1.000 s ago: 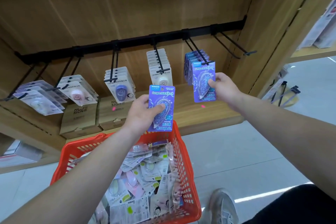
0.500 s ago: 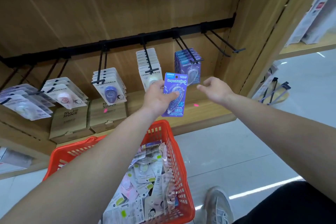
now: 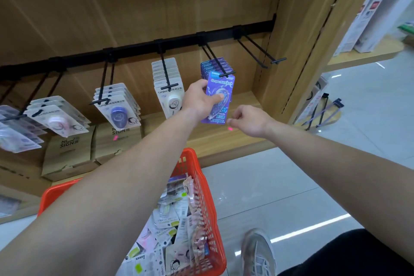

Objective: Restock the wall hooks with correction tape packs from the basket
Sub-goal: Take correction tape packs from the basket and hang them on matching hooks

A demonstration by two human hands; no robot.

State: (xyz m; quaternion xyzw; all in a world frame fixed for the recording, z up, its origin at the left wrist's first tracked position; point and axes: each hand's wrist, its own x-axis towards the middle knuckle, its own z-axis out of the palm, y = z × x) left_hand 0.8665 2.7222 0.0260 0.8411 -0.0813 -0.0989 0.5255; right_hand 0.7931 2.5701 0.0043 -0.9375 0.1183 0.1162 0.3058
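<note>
Left of the grip we count four loaded hooks: far-left packs (image 3: 15, 134) cut off by the frame, pink packs (image 3: 57, 117), blue packs (image 3: 118, 108), and white packs (image 3: 168, 89) just beside the knuckles. The left hand (image 3: 198, 101) grasps one purple correction tape pack (image 3: 220, 87), its top edge at the purple hook (image 3: 218, 60) tip; threaded or not, we cannot tell. Below-right of it the right hand (image 3: 252, 121) hangs loose, empty. Further right is one bare hook (image 3: 261, 52). Under the forearm sits the red basket (image 3: 202, 188), its packs too jumbled to count.
</note>
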